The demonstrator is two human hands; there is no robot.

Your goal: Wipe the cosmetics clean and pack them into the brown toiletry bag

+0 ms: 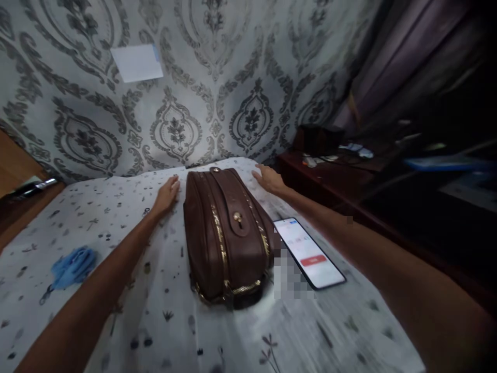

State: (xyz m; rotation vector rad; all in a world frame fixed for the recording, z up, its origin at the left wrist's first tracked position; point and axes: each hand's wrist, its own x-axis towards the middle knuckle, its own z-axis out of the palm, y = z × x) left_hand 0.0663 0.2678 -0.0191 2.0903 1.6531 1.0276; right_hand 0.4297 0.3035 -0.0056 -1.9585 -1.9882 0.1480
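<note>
A brown leather handbag (229, 194) with gold zips and a strap closed by a gold stud lies on a white patterned bedsheet (155, 311). My left hand (167, 194) rests on the sheet left of the bag's far end, fingers stretched out and holding nothing. On the other side, my right hand (268, 178) is near the sheet's far right edge, its fingers apart and nothing in them. Both hands are apart from the bag. A phone (310, 248) with a lit white screen and a red button lies right of the bag, below my right forearm.
A crumpled blue bundle (73, 267) with a small clasp lies at the left. Beyond the bed stands a patterned wall (213, 103) with a white panel (139, 63). A dark red table (322, 181) with small items and a curtain (396, 62) are at the right.
</note>
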